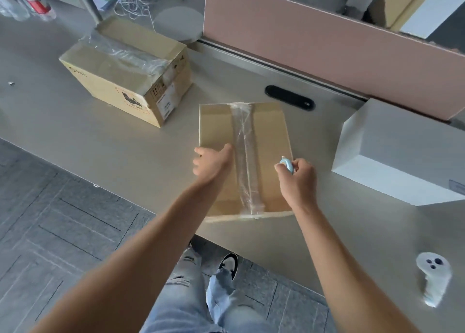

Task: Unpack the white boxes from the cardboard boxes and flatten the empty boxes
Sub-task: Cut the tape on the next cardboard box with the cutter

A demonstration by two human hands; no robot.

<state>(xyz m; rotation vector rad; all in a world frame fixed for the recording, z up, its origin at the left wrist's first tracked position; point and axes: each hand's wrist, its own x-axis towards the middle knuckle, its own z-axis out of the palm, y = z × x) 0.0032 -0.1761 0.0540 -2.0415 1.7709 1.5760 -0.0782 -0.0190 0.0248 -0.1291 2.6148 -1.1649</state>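
A taped cardboard box [266,131] lies closed at the table's front edge, a strip of clear tape running down its middle. My left hand [212,162] presses flat on its top left part, fingers apart. My right hand [298,179] hovers over the box's right side, closed around a small light-blue cutter [287,164]. A second cardboard box [118,81], also taped with crinkled clear tape, stands at the back left. A white box [402,151] rests on the table to the right.
The grey table [125,136] ends in a pink partition [327,48] at the back. A black cable slot [289,97] lies behind the near box. A white controller [434,277] lies at the front right. Bottles and cables crowd the far left corner.
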